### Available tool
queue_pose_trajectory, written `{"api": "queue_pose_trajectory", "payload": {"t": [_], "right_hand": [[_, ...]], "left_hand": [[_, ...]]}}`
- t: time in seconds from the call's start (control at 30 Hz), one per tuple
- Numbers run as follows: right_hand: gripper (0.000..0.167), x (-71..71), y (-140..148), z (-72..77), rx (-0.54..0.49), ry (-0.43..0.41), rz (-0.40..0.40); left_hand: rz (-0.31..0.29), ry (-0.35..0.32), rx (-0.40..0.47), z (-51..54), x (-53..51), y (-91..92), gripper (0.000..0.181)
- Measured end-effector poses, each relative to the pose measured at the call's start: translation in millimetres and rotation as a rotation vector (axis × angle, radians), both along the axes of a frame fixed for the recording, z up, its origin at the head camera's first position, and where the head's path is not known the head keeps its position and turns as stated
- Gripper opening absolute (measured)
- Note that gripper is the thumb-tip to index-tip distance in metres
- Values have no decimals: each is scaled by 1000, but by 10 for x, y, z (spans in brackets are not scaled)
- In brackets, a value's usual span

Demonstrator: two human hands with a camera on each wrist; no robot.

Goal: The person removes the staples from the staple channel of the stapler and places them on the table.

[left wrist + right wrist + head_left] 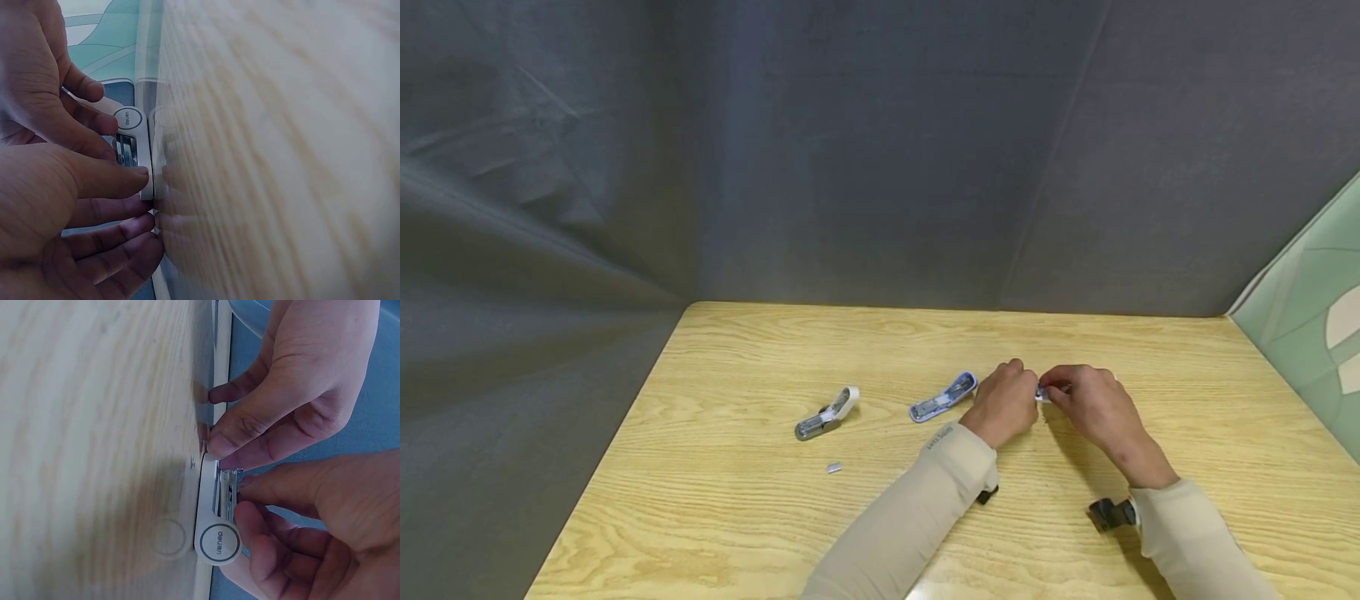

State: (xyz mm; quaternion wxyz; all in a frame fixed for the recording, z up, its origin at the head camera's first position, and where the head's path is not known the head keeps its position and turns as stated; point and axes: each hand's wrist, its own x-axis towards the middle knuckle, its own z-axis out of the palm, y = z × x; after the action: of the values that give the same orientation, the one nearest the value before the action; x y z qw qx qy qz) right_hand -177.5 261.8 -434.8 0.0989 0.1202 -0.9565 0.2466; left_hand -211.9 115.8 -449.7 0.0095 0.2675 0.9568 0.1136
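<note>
A white stapler (209,494) with a round logo at its hinge lies opened on the table, its metal staple channel (127,150) exposed. In the left wrist view, my left hand (69,206) grips one end of the stapler base between thumb and fingers. My right hand (312,519) has its fingertips pinched at the metal channel; whether a small piece lies between them is hidden. From the head view, the left hand (1006,400) and the right hand (1093,404) nearly meet and cover most of the stapler.
Left of the hands lies an opened blue-purple stapler (936,404). Farther left is an opened white and grey stapler (823,421). A small silver strip of staples (834,468) lies nearer on the wooden table (737,517). Dark cloth (880,167) hangs behind the table.
</note>
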Motion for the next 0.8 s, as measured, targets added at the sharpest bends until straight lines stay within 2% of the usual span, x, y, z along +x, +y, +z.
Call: {"api": "queue_pose_trajectory", "payload": {"t": [0.37, 0.8], "right_hand": [[5, -21, 2, -20, 0, 20, -3], [5, -10, 19, -2, -19, 6, -27]], "left_hand": [[-6, -12, 12, 8, -9, -2, 4], [-7, -21, 38, -12, -16, 3, 4]]}}
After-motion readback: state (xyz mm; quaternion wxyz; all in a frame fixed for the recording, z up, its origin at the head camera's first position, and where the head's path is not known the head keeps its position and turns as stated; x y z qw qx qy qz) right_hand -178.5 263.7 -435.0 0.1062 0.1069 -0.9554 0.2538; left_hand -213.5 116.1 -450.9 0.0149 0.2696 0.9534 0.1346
